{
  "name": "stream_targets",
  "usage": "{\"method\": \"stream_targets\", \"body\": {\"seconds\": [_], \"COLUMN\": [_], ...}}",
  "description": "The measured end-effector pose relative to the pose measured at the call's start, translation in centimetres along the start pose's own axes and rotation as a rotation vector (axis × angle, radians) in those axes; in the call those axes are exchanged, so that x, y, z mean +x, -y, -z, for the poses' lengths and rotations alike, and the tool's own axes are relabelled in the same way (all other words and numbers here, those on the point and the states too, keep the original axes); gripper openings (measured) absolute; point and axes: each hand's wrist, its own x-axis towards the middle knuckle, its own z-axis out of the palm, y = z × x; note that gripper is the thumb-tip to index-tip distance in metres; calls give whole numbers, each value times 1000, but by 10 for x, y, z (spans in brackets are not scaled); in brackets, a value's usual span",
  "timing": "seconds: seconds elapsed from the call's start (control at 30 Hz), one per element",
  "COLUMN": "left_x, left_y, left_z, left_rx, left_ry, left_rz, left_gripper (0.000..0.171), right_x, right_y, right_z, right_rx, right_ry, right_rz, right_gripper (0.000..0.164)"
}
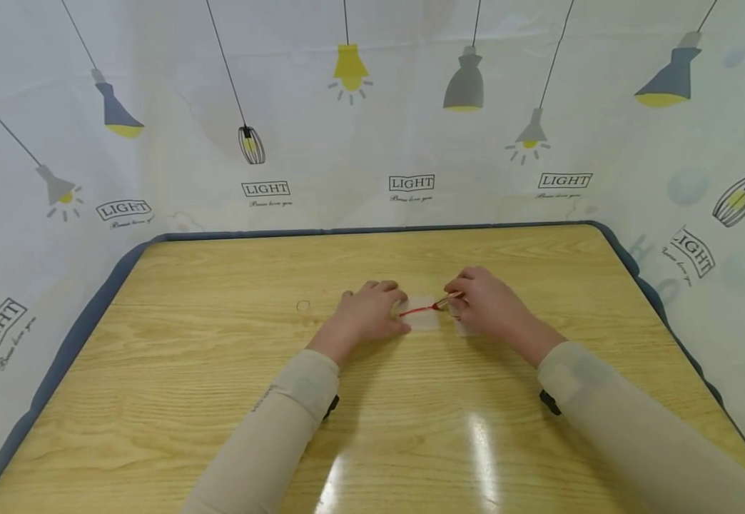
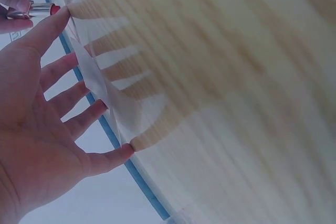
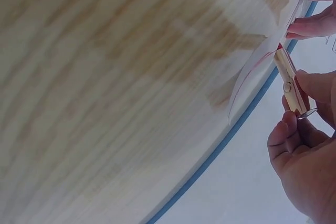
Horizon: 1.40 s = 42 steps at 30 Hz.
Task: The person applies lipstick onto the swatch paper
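Pinched in the right hand (image 1: 491, 307), a lipstick (image 1: 447, 300) meets one end of a red line (image 1: 416, 310) on thin white paper (image 1: 424, 323), slightly right of the table's (image 1: 218, 400) middle, toward its far edge. Its gold tube (image 3: 286, 72), partly hidden by that hand, holds a red stick (image 3: 280, 46), tip exposed. Spread wide, the left hand (image 1: 369, 313) touches the paper's left side. Farther left is a small ring-shaped mark (image 1: 303, 305); beyond the far edge stands a lamp-printed backdrop (image 1: 347, 157).

Left grip (image 1: 370, 313) splays its fingers (image 2: 85, 119); right grip (image 1: 491, 308) pinches, both arms (image 1: 642, 421) stretched forward.
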Motion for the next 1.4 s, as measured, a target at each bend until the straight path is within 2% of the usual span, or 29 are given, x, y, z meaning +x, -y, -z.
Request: {"method": "stream_targets", "body": {"seconds": [0.2,0.37,0.73,1.03,1.23,1.4], "left_x": [0,0,2,2,1,-8], "left_y": [1,0,1,2,2,1], "left_z": [1,2,0,1,1,3], "left_rx": [-1,-4,-25,-61,-14,40], "left_ry": [3,6,6,11,-16,-58], "left_rz": [-6,-3,-7,3,11,3], "left_gripper": [62,62,63,64,61,57], "right_x": [0,0,2,4,7,12], "right_y": [4,6,7,6,9,15], "right_z": [5,8,13,18,22,22], "right_rx": [7,11,20,9,7,6], "right_ry": [-36,-68,-55,-76,-89,-89], "right_rz": [-32,-15,-18,-3,24,24], "right_gripper": [28,27,28,27,26,25]}}
